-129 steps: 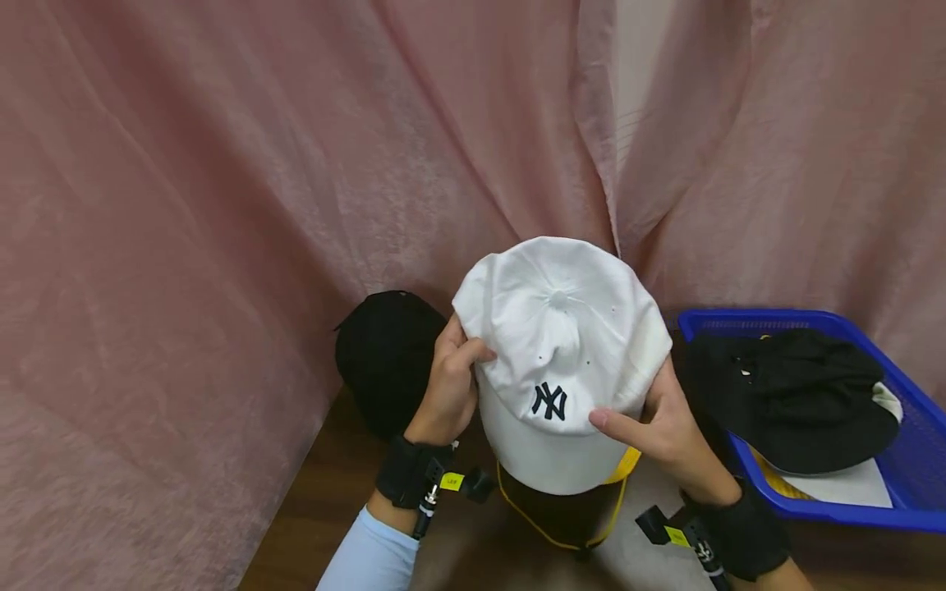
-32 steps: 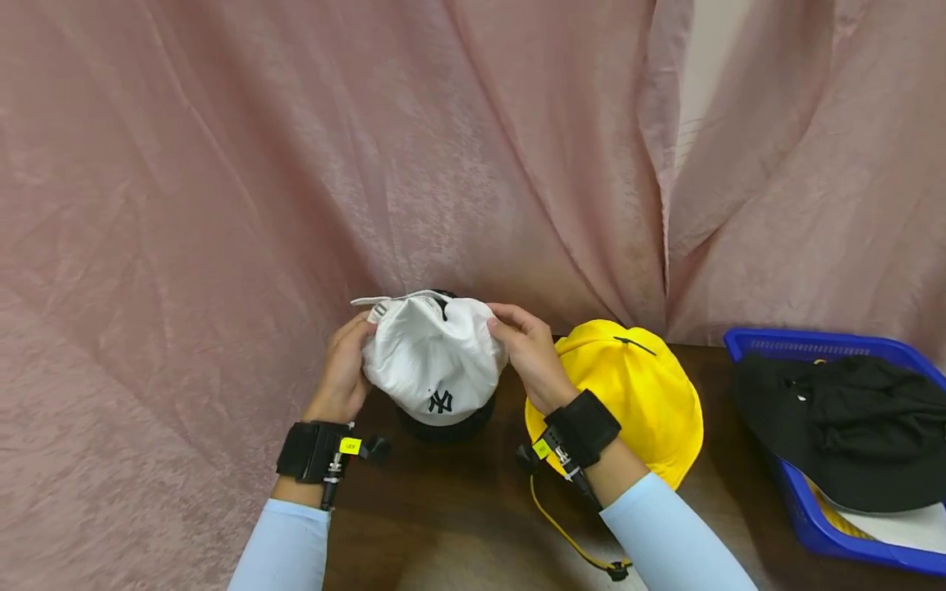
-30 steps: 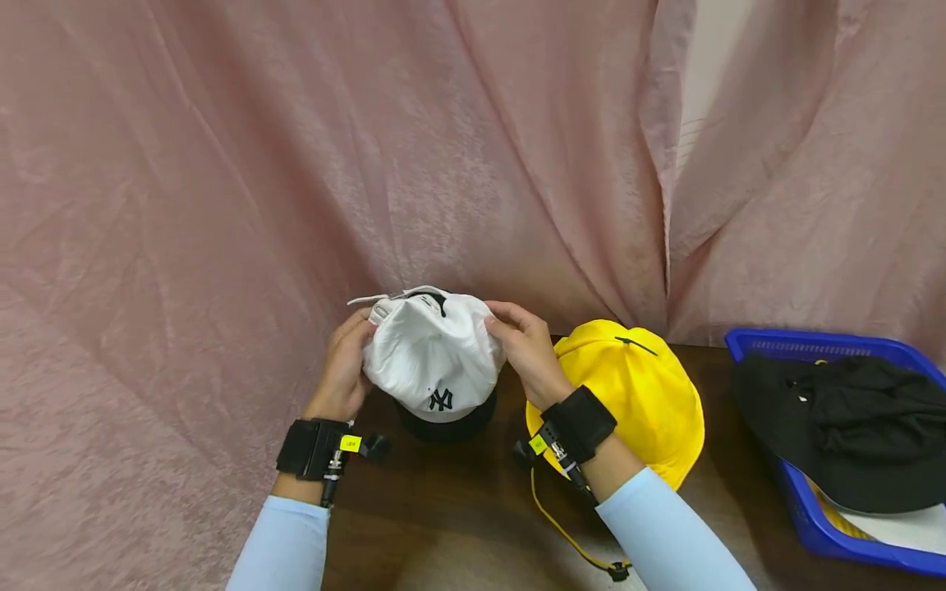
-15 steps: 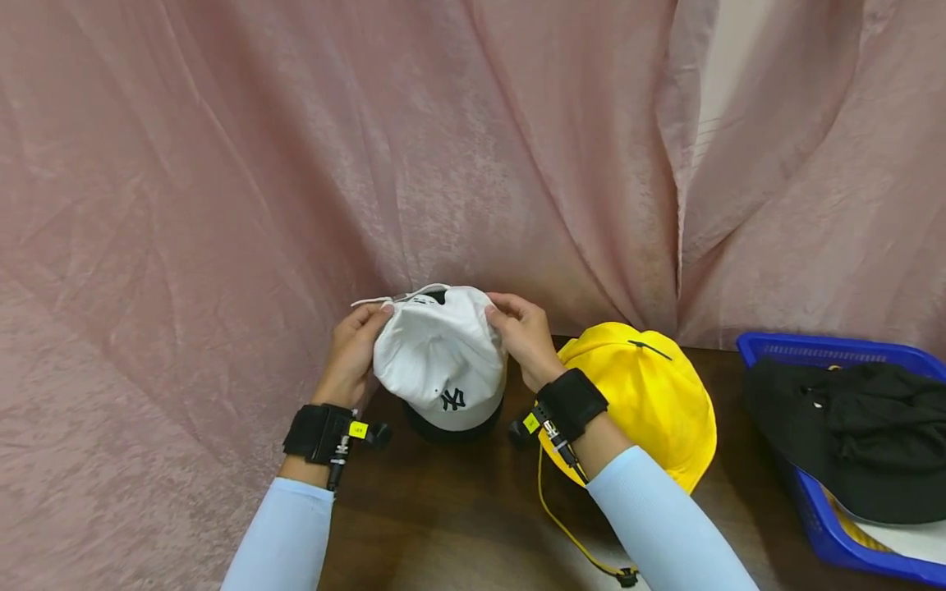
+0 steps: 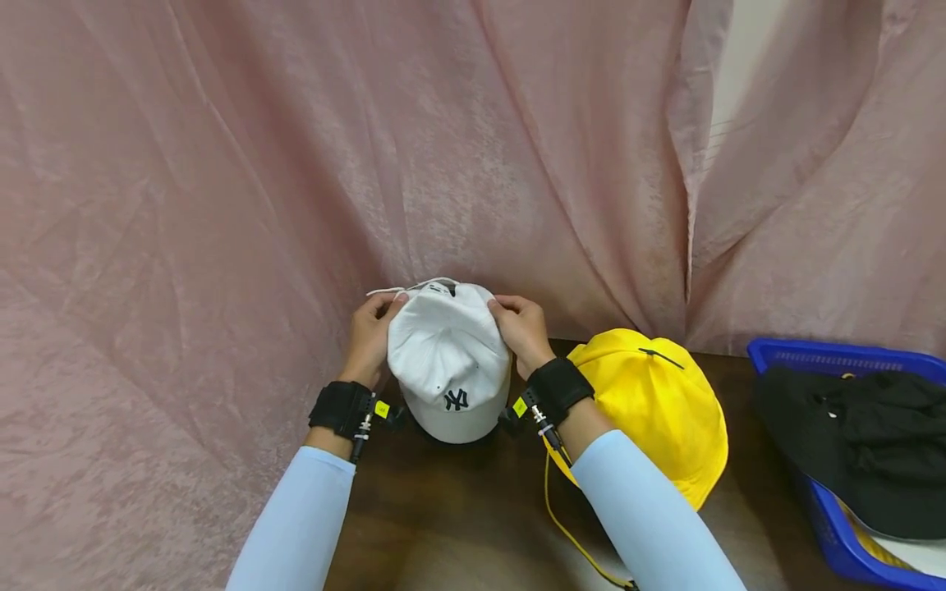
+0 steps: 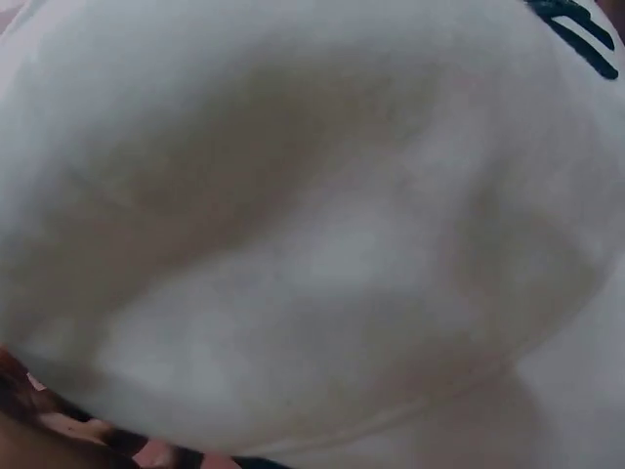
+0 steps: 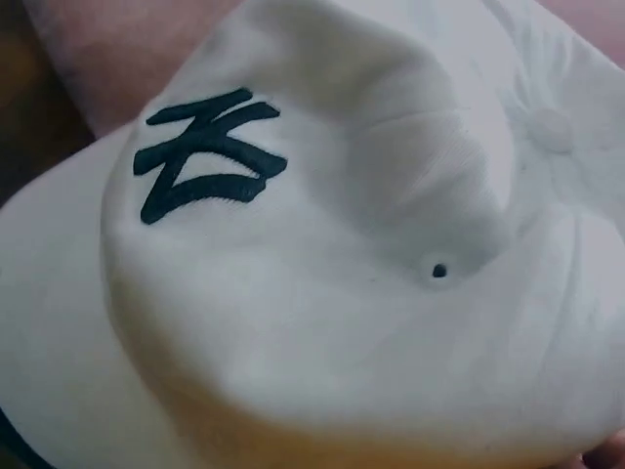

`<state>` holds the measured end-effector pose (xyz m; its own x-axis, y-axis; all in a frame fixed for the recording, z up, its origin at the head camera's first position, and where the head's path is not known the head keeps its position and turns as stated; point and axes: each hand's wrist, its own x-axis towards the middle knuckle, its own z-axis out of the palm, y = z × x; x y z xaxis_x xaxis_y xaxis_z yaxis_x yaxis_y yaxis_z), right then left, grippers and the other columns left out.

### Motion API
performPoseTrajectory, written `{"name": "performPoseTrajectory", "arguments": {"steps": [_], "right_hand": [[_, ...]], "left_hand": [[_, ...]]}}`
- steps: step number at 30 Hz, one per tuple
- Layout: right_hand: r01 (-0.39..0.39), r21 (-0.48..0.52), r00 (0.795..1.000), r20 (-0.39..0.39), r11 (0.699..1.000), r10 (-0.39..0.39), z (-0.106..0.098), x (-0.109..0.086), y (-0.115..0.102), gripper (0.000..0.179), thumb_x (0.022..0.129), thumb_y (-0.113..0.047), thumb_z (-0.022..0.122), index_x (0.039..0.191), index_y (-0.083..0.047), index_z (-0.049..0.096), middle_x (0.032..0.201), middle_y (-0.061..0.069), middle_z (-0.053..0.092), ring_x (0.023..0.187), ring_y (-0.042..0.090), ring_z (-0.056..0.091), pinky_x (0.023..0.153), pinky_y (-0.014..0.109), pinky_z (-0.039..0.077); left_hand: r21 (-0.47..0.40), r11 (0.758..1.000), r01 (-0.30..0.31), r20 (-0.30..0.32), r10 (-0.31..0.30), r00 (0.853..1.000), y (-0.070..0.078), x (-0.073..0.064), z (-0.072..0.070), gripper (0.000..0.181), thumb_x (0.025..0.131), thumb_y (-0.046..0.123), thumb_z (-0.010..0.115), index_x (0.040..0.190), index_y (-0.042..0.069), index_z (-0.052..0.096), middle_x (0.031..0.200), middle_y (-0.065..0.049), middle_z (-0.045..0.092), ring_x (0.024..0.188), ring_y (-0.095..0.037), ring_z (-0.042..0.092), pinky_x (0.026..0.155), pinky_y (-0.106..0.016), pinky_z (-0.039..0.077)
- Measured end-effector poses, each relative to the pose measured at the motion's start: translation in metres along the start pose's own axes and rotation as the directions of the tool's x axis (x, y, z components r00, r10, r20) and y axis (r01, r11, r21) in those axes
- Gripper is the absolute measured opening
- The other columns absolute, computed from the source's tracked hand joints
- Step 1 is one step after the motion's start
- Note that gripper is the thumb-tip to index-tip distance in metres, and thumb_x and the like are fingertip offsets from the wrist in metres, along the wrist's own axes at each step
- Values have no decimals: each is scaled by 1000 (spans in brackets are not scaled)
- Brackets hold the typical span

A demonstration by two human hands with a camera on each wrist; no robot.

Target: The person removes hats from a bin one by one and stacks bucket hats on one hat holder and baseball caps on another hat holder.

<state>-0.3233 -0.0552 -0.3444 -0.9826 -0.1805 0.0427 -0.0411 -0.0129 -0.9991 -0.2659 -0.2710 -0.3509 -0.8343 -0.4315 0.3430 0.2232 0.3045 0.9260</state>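
A white baseball cap [image 5: 447, 353] with a dark NY logo sits over a black cap [image 7: 12, 449], of which only a thin dark edge shows below the white brim. My left hand [image 5: 369, 336] pinches the white cap's rear left edge between thumb and fingers, beside the loose end of its strap. Opposite, my right hand [image 5: 523, 332] pinches the rear right edge, thumb on top. The crown is dented and creased. In the left wrist view white cloth fills most of the picture; the right wrist view shows the logo and an eyelet close up.
A yellow hat [image 5: 650, 410] with a cord rests on the dark wooden table [image 5: 436, 517], partly behind my right forearm. Farther right, a blue basket [image 5: 835, 353] holds a black hat [image 5: 879, 443] and other headwear. Pink curtain [image 5: 296, 164] hangs at the back and left.
Both hands have carried the white cap left from above the yellow hat onto the black cap. Over the last second its white brim has come into view, covering most of the black one.
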Motion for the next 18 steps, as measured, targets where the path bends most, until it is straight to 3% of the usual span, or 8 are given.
{"name": "performPoseTrajectory", "arguments": {"steps": [4,11,18], "right_hand": [[-28,-57,999,14,998,29,3,5,3,39,105,-27,55,133,0,61,134,14,58,121,31,54,105,43,42],[-81,-67,994,63,994,85,1,10,14,46,108,-31,46,139,2,53,140,17,53,127,34,49,109,47,39],[-76,-100,993,85,992,85,3,12,29,48,109,-30,40,138,6,51,145,19,48,135,34,43,112,46,34]], "left_hand": [[-2,998,59,14,-59,998,-6,6,6,36,101,36,63,117,4,68,105,-7,63,95,-19,57,82,-30,46],[-33,989,143,25,-142,990,-12,10,10,33,104,26,59,121,0,68,120,-13,64,107,-21,56,89,-30,45],[51,976,212,62,-215,975,-14,9,6,38,104,30,56,119,-4,66,115,-13,61,101,-22,55,81,-29,47]]}}
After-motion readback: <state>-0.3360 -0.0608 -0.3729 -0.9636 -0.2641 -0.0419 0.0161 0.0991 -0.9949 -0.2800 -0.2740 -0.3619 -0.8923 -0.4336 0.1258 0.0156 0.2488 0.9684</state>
